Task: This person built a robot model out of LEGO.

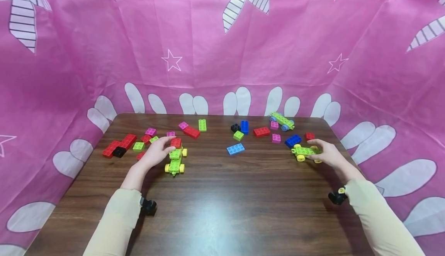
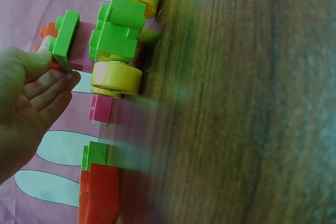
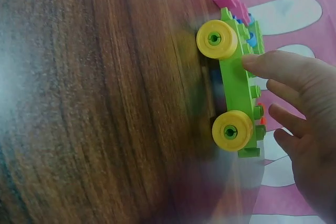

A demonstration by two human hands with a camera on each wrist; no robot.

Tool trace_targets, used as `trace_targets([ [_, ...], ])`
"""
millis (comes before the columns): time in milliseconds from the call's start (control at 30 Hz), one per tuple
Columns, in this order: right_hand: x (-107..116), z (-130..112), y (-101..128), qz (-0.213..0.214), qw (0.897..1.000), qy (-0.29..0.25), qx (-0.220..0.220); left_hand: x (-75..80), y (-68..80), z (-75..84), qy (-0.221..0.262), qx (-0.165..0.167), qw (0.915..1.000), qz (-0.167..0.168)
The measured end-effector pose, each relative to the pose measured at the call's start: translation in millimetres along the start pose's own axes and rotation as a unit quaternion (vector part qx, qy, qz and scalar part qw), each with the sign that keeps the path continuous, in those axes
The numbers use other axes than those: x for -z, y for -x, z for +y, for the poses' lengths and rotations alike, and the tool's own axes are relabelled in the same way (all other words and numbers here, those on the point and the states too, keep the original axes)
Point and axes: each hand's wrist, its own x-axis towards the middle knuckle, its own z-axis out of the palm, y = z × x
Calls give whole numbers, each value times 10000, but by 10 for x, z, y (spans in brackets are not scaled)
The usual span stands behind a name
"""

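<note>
Seen at centre-left of the head view: left hand [image 1: 156,152] extended from a beige sleeve, palm down, fingers loosely curled, thumb and fingertips pinching a small green plastic brick [image 2: 65,40] in the left wrist view, with a red plastic brick [image 1: 175,143] just at the fingertips in the head view. Directly beside it, a green plastic toy car with yellow wheels [image 1: 175,161], standing on the dark wood-grain table [image 1: 222,202] and pointing toward the lower edge of the frame. At centre-right: right hand [image 1: 326,153] reaching leftward, wrist low, fingers nearly straight and spread, index finger [image 3: 273,64] pressing on the studded top of a flat green plastic chassis with yellow wheels [image 1: 305,152]; not gripped, only touched from above. Scattered across the upper middle of the table: loose red, pink, blue, black and green bricks, among them a light blue flat brick [image 1: 235,148] and a second green chassis with blue wheels [image 1: 282,121]. Behind and around, a pink cloth backdrop with white stars [image 1: 222,47].
</note>
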Motion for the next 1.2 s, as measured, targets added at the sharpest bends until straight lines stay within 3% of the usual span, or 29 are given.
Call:
trace_targets([
  [300,12,44,-89,-486,9983,-207,-259,-6,-5,2,-39,105,9999,-51],
  [700,22,51,-221,-903,9955,124,-272,-1,-16,11,-26,104,9999,-57],
  [1000,42,34,-241,-898,9949,116,-435,10,-6,10,-72,53,9999,-94],
  [1200,27,-36,-223,-754,9967,135,-252,46,-1,37,-74,63,9995,-300],
])
